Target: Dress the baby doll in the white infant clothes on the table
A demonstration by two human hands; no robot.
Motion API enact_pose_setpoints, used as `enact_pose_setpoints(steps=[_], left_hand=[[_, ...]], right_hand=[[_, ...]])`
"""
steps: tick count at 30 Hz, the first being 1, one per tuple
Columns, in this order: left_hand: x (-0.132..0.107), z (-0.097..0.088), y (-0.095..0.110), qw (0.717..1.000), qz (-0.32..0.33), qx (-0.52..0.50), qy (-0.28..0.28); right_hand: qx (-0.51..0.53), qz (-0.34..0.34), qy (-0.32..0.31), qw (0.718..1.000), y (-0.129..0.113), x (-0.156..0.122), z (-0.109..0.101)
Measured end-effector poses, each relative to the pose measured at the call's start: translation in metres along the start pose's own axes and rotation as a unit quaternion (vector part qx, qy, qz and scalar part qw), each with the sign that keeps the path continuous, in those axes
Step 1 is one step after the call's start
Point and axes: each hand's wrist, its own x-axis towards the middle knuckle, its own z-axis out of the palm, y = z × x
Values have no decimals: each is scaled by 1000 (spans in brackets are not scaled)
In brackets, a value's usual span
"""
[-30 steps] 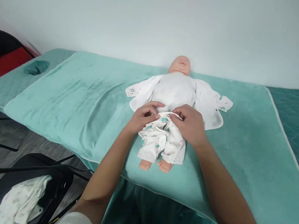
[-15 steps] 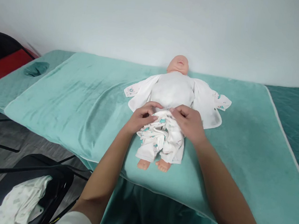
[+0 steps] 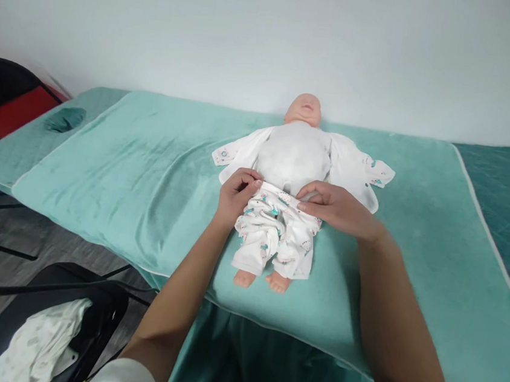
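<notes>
A baby doll (image 3: 303, 110) lies on its back on the green-covered table, head toward the wall and bare feet toward me. Its white jacket (image 3: 353, 168) is spread open at both sides, baring a pale cloth-like torso (image 3: 293, 155). Printed white baby pants (image 3: 278, 227) cover its legs, bunched around the thighs. My left hand (image 3: 239, 194) pinches the waistband at its left end. With thumb and fingers, my right hand (image 3: 330, 205) grips the waistband near its right side.
A teal blanket (image 3: 103, 163) covers the long table, which has a face hole (image 3: 65, 119) at its left end. A black chair (image 3: 101, 308) holds a crumpled printed cloth (image 3: 41, 339) at lower left. A red and black chair (image 3: 6, 107) stands beyond.
The pants' waistband is drawn wider and flatter across the doll's hips. My left hand has shifted slightly left and up; my right hand has moved right, away from the middle.
</notes>
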Motion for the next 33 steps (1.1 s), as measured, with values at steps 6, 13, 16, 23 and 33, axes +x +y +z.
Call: enact_pose_setpoints(steps=[6, 13, 16, 23, 33], left_hand=[[-3, -1, -3, 997, -22, 13, 70], [1, -2, -11, 988, -123, -35, 84], [4, -2, -13, 988, -132, -57, 59], [20, -1, -17, 986, -151, -66, 24], [76, 7, -19, 996, -76, -43, 5]], right_hand=[[170, -22, 149, 974, 8, 8, -6], [259, -29, 278, 925, 20, 22, -7], [276, -50, 280, 918, 25, 23, -8], [152, -115, 297, 936, 31, 27, -3], [82, -164, 386, 904, 47, 39, 3]])
